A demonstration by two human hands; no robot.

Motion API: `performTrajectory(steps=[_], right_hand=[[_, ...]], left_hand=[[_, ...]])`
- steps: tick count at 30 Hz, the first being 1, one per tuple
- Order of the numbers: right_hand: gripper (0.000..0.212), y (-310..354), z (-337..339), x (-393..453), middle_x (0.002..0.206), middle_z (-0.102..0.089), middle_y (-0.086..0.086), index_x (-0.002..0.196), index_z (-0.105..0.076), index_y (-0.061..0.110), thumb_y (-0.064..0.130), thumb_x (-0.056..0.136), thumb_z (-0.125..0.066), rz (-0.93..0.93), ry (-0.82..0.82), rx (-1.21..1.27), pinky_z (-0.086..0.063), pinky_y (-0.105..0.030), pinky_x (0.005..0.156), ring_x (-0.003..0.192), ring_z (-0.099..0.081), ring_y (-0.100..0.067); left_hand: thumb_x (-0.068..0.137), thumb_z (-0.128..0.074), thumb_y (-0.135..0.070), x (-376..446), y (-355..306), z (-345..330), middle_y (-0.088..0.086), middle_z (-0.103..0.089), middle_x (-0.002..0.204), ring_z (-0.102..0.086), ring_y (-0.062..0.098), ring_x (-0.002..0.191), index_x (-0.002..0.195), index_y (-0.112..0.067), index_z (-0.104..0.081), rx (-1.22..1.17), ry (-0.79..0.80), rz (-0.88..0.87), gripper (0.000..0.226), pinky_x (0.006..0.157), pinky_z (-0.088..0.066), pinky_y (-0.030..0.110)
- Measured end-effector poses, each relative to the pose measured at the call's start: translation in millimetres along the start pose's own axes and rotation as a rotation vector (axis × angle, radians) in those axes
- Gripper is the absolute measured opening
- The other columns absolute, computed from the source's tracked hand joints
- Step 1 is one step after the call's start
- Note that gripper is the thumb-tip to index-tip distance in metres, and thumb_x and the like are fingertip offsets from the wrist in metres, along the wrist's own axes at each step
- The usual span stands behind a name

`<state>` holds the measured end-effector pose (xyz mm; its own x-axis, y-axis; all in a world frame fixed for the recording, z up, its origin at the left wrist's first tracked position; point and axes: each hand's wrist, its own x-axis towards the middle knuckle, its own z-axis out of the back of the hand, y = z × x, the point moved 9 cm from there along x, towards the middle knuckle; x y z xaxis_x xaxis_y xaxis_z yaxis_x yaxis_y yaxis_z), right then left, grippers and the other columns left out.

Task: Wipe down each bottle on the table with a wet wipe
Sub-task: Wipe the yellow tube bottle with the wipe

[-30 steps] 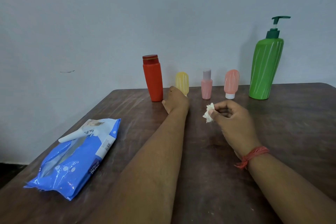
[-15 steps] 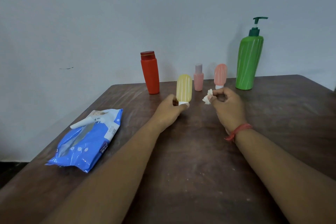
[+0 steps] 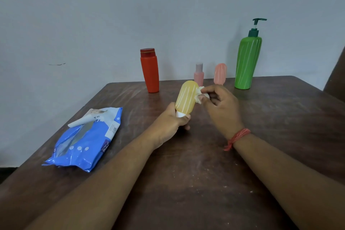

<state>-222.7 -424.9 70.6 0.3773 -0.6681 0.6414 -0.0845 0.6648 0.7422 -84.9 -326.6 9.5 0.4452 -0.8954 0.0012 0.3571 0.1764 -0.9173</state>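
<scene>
My left hand (image 3: 170, 124) grips the white cap end of a small yellow bottle (image 3: 186, 99), which stands cap-down and tilted above the table's middle. My right hand (image 3: 221, 107) pinches a crumpled white wet wipe (image 3: 199, 95) against the yellow bottle's right side. Along the far edge stand a red bottle (image 3: 150, 71), a small pink bottle with a grey cap (image 3: 199, 75), a salmon-pink tube bottle (image 3: 220, 73) and a tall green pump bottle (image 3: 247, 59).
A blue pack of wet wipes (image 3: 85, 140) lies at the left of the brown wooden table (image 3: 280, 117), its flap lifted. A grey wall rises right behind the bottles. A dark shape (image 3: 336, 73) shows at the right edge.
My left hand has pulled the yellow bottle from the back row toward me and raised it. My right hand has brought the wipe onto its side.
</scene>
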Motion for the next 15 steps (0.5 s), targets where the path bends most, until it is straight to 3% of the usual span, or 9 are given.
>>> performTrajectory(steps=[6, 11, 15], right_hand=[[0.013, -1, -10, -2, 0.101, -0.067, 0.002, 0.098, -0.068, 0.02, 0.012, 0.088, -0.073, 0.007, 0.026, 0.002, -0.058, -0.03, 0.084, 0.094, -0.067, -0.01], [0.013, 7, -24, -14, 0.095, -0.066, 0.002, 0.089, -0.067, 0.017, 0.009, 0.084, -0.076, 0.039, 0.091, -0.023, -0.059, -0.036, 0.078, 0.087, -0.067, -0.012], [0.01, 8, -27, -14, 0.09, -0.065, 0.005, 0.084, -0.068, 0.014, 0.012, 0.082, -0.078, 0.069, 0.114, -0.096, -0.056, -0.033, 0.073, 0.081, -0.064, -0.009]], left_hand=[[0.087, -0.063, -0.038, 5, 0, -7, 0.004, -0.066, 0.094, -0.063, 0.012, 0.072, 0.129, -0.032, -0.042, -0.111, 0.062, -0.053, 0.047, 0.107, -0.044, 0.05], [0.078, -0.068, -0.037, 5, 0, -3, 0.003, -0.064, 0.087, -0.055, 0.014, 0.067, 0.132, -0.027, -0.045, -0.222, -0.013, -0.087, 0.06, 0.082, -0.048, 0.042], [0.075, -0.069, -0.041, 6, 2, -2, 0.003, -0.065, 0.088, -0.055, 0.013, 0.068, 0.133, -0.027, -0.044, -0.199, -0.028, -0.068, 0.064, 0.079, -0.047, 0.04]])
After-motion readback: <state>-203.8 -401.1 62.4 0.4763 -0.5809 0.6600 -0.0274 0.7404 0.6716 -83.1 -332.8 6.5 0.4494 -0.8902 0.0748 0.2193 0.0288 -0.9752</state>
